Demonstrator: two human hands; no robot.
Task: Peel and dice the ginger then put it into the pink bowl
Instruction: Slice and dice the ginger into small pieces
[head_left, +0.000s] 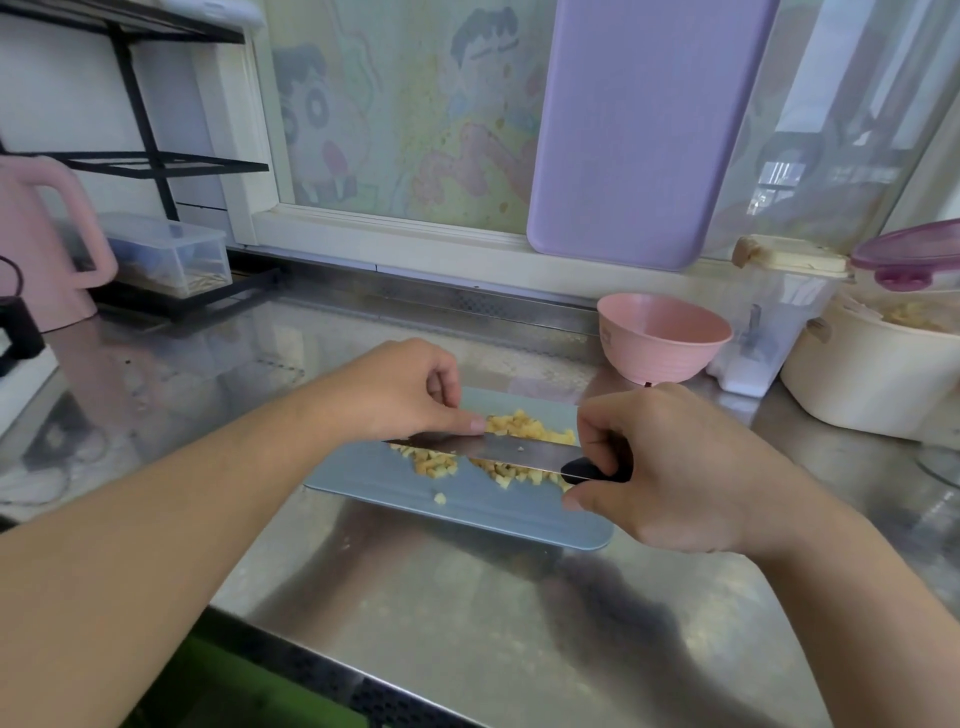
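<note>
Pale yellow diced ginger pieces (524, 427) lie on a flat light-blue plastic cutting board (467, 512). A round plain pink bowl (662, 335) stands on the shiny silver steel counter (415, 597). A lilac rectangular board (639, 130) leans against the cartoon-patterned window panel (405, 104).

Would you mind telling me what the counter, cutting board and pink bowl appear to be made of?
Counter: likely stainless steel, brushed, showing blurred reflections. Cutting board: probably plastic, matte blue, thin with rounded corners. Pink bowl: seemingly plastic or melamine, smooth matte, uniformly coloured.
</note>
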